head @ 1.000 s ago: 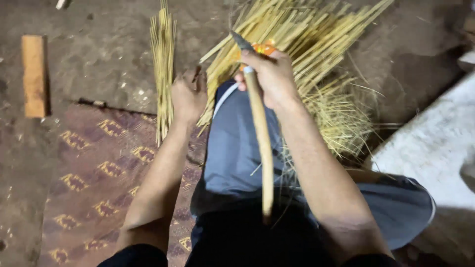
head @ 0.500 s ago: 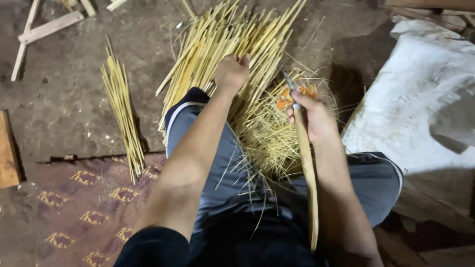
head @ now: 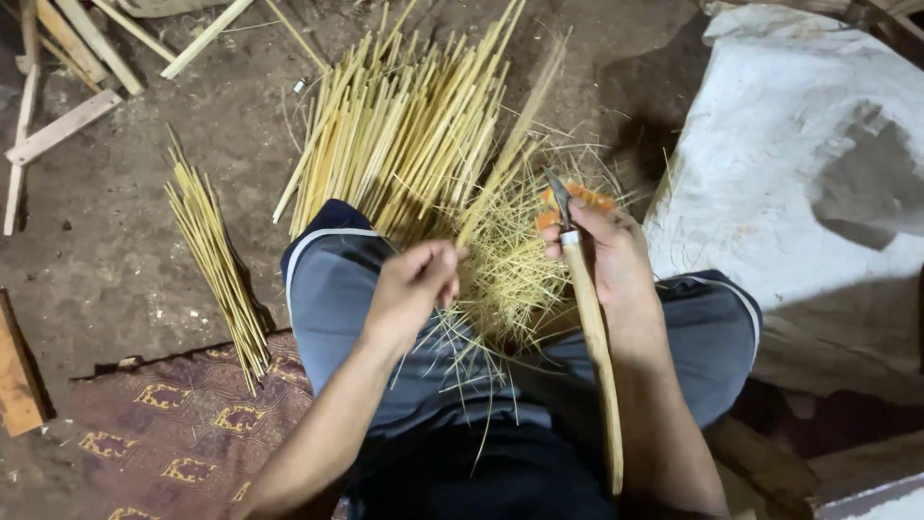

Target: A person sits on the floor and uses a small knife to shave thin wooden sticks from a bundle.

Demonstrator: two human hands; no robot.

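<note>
My left hand (head: 412,289) pinches the near end of one bamboo strip (head: 510,144), which slants up and away over the pile. My right hand (head: 604,252) is closed on a knife with a long wooden handle (head: 593,337); its short blade (head: 557,189) points away from me, just right of the strip. An orange wrap shows on my right fingers. A heap of long pale bamboo strips (head: 404,125) lies ahead of my knees. Thin curly shavings (head: 510,270) are piled between my legs.
A smaller bundle of thin bamboo sticks (head: 217,265) lies to my left on the dirt floor. Wooden slats (head: 58,125) are scattered at the far left. A patterned mat (head: 183,433) is under my left side. A white sack (head: 799,164) covers the right.
My left hand has drawn back from the pile toward my lap, pulling one bamboo strip out with it. My right hand with the knife stays over my right knee.
</note>
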